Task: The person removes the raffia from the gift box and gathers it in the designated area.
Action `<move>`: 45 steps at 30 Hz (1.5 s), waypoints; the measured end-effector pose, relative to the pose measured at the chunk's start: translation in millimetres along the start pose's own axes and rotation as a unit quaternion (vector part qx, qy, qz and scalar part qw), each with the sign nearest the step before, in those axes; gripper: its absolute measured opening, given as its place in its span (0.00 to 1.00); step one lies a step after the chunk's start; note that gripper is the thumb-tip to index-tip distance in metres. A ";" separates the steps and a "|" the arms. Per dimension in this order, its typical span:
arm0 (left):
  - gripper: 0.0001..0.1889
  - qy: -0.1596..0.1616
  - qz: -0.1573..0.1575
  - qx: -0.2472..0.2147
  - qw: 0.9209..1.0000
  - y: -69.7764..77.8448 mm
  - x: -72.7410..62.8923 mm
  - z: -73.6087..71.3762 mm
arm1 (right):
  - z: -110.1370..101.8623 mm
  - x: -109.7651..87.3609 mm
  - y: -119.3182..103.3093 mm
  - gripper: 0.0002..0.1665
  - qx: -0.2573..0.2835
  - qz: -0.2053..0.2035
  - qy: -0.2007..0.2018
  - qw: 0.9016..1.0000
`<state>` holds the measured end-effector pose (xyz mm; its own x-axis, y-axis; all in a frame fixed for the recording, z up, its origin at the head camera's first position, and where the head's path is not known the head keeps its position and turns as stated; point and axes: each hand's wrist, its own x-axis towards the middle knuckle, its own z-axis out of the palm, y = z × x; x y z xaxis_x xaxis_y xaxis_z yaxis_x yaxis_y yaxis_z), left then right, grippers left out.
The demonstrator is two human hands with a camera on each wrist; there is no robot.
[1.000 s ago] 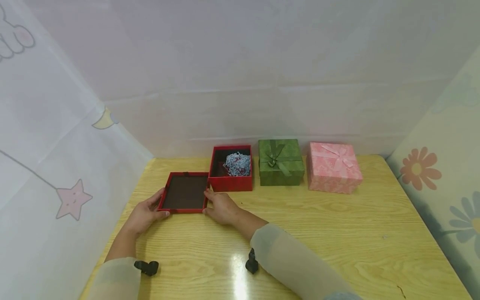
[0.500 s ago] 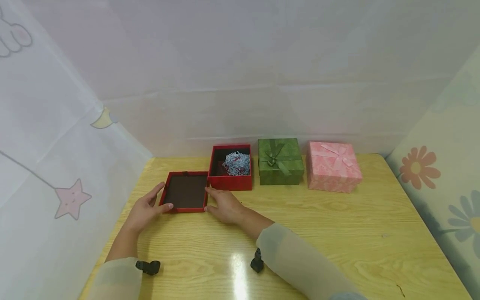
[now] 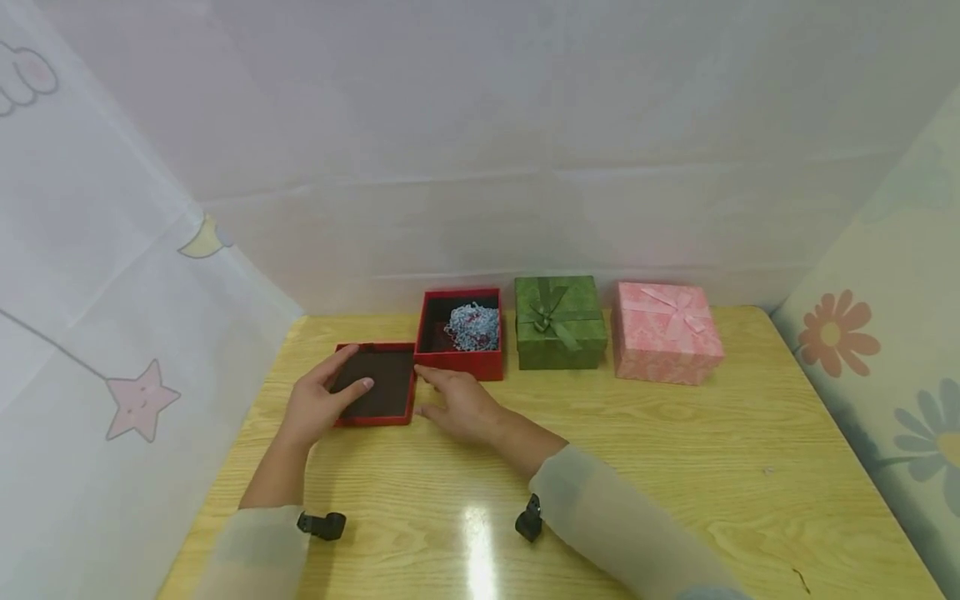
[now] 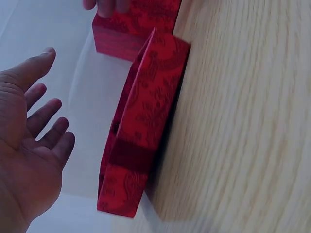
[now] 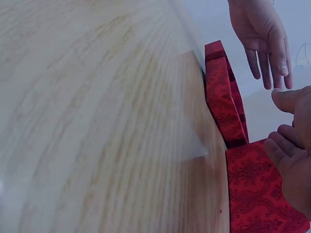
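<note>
The red box lid [image 3: 390,385] lies upturned on the table, its dark inside facing up. Its patterned side wall shows in the left wrist view, with a darker ribbon band across the lid [image 4: 146,102]. My left hand [image 3: 318,406] hovers over the lid's left part, fingers loosely extended and apart from it. Just right of the lid, my right hand [image 3: 467,408] is held with relaxed fingers in front of the red box [image 3: 467,365]; it holds nothing. Whether its fingertips touch the box is unclear. Blue-grey shredded paper [image 3: 474,327] fills the right part of that uncovered box.
A green gift box [image 3: 562,354] with a bow stands right of the red one. Further right is a pink gift box [image 3: 667,367], also with a bow. All sit near the back edge of the wooden table [image 3: 637,467], before a pale cloth backdrop [image 3: 480,167].
My left hand has let go of the lid's left edge and moved up and right over it. My right hand has come off the lid's right edge, shifting slightly right. The lid stays put.
</note>
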<state>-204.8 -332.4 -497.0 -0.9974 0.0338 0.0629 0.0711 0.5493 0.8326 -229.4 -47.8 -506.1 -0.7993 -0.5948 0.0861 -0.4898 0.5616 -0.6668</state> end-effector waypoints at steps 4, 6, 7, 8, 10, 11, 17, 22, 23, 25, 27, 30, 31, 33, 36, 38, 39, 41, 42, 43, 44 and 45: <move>0.39 0.002 0.018 0.010 1.000 7.6 5.4 11.8 | -12.9 -1.8 -1.7 0.42 0.004 -0.007 0.012 1.000; 0.38 0.000 0.021 0.014 1.000 10.6 7.6 17.9 | -19.8 -2.0 -1.8 0.41 -0.003 -0.015 0.018 1.000; 0.37 0.000 0.024 0.016 1.000 11.8 9.2 21.2 | -23.1 -1.8 -1.3 0.40 -0.004 -0.019 0.022 1.000; 0.37 0.001 0.026 0.020 0.999 13.1 10.8 24.4 | -26.4 -1.5 -0.8 0.40 -0.004 -0.024 0.026 0.999; 0.37 0.003 0.034 0.032 0.999 15.1 14.7 30.5 | -32.4 -0.5 0.9 0.40 0.000 -0.034 0.036 0.999; 0.36 0.002 0.039 0.035 0.999 16.2 16.7 33.5 | -35.2 -0.1 1.8 0.39 0.004 -0.036 0.041 0.998; 0.35 0.001 0.057 0.046 0.997 23.0 26.6 48.6 | -48.8 1.9 8.4 0.38 0.009 -0.051 0.058 0.997; 0.35 0.003 0.060 0.056 0.997 28.0 34.4 58.9 | -59.4 3.9 12.9 0.37 0.014 -0.066 0.080 0.995; 0.36 0.003 0.062 0.057 0.996 29.1 36.2 60.9 | -61.7 4.4 13.8 0.37 0.018 -0.067 0.084 0.994; 0.36 0.003 0.066 0.062 0.996 31.6 39.7 64.3 | -66.7 5.5 15.6 0.37 0.021 -0.069 0.094 0.993; 0.37 0.004 0.064 0.064 0.996 34.9 42.6 67.0 | -70.8 7.3 18.3 0.37 0.021 -0.067 0.099 0.993; 0.38 0.003 0.061 0.065 0.996 37.3 47.3 70.8 | -75.6 10.0 23.3 0.37 0.013 -0.057 0.104 0.993; 0.39 0.001 0.059 0.064 0.996 37.8 48.8 72.0 | -76.7 11.0 25.4 0.37 0.011 -0.052 0.104 0.993; 0.40 0.000 0.055 0.065 0.996 37.5 52.0 74.7 | -79.3 12.9 29.3 0.37 -0.002 -0.043 0.105 0.993; 0.42 -0.001 0.045 0.069 0.997 37.2 56.0 78.9 | -82.7 16.0 34.6 0.37 -0.020 -0.035 0.102 0.994; 0.43 -0.001 0.036 0.074 0.997 37.8 58.0 81.3 | -85.1 17.8 37.0 0.37 -0.029 -0.031 0.100 0.994; 0.43 -0.002 0.034 0.078 0.996 38.2 58.9 82.3 | -86.1 18.7 38.1 0.37 -0.032 -0.029 0.098 0.994; 0.43 -0.004 0.031 0.081 0.996 38.5 60.8 84.6 | -88.2 20.7 40.7 0.38 -0.038 -0.028 0.097 0.994; 0.43 -0.005 0.031 0.082 0.996 38.6 61.5 85.6 | -89.2 21.8 41.7 0.38 -0.039 -0.026 0.095 0.994; 0.43 -0.007 0.032 0.083 0.996 38.2 61.9 86.4 | -90.2 22.8 42.9 0.38 -0.041 -0.025 0.093 0.995; 0.43 -0.008 0.032 0.084 0.996 38.2 62.3 87.1 | -91.0 23.8 44.3 0.38 -0.043 -0.024 0.091 0.995; 0.42 -0.009 0.030 0.085 0.996 37.8 62.5 87.9 | -91.7 24.8 45.6 0.38 -0.045 -0.021 0.087 0.995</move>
<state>-265.0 -236.2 -510.0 -0.9916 0.0842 0.0982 0.1292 0.6794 0.7223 -303.5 15.8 -466.5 -0.8216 -0.5151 0.2442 -0.5470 0.5921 -0.5918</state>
